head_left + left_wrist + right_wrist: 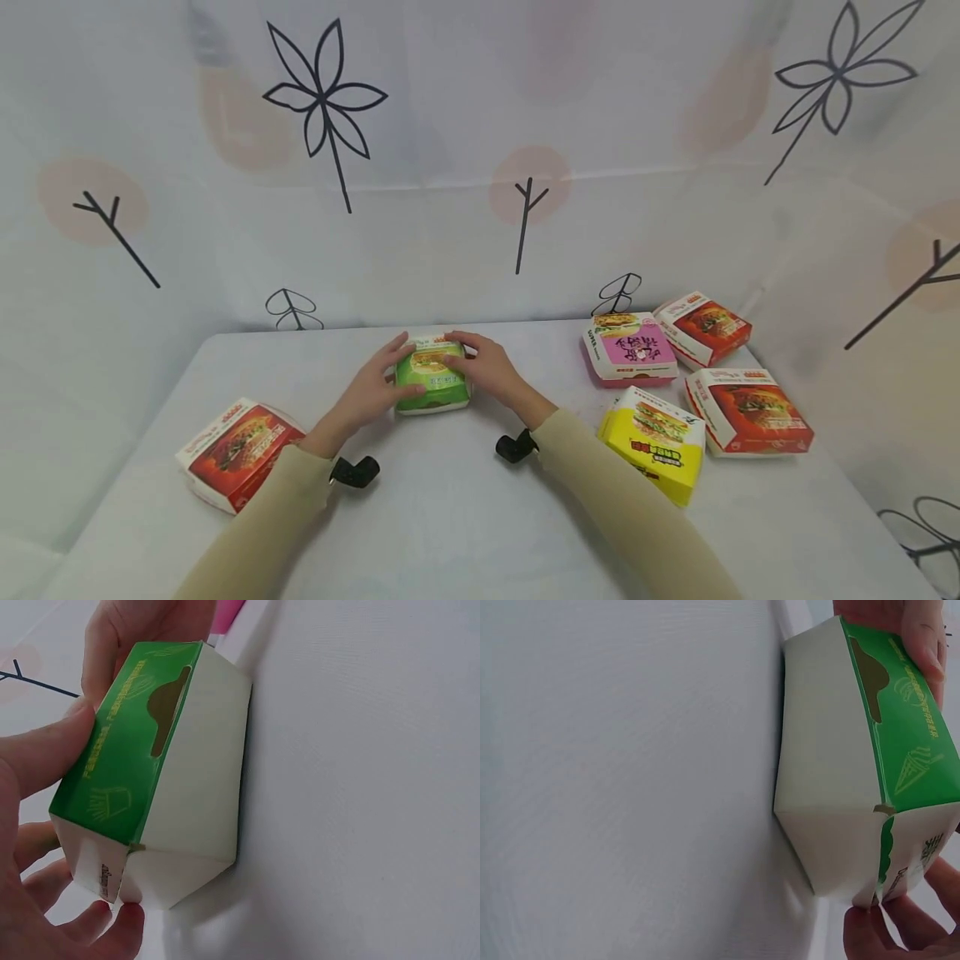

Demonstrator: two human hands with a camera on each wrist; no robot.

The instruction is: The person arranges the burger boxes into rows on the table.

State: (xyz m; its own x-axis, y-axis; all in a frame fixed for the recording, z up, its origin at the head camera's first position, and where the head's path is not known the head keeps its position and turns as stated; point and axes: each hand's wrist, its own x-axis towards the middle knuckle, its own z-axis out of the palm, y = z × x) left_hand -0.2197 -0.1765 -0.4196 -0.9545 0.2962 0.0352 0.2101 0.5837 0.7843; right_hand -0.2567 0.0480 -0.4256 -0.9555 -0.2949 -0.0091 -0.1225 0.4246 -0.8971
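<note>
A green and white cardboard burger box (pixel 432 382) sits on the table near its back edge, with a person's hands at either side. The left hand (pixel 367 393) grips its left side, thumb against the green front of the lid and fingers round the side wall. From the right, the right hand (pixel 489 372) holds the opposite side, its thumb over the lid. In the left wrist view, the box's white lower part (pixel 199 765) rests on the table and a dark tab shows in its front slot. The right wrist view shows the right fingertips (pixel 866 930) at the side seam.
A red burger box (pixel 243 454) lies at the left beside the left sleeve. Grouped at the right are a pink box (pixel 632 348), a yellow box (pixel 654 442) and two red boxes, one behind (pixel 703 327) and one in front (pixel 750 412). Patterned cloth (pixel 450 242) hangs behind the table.
</note>
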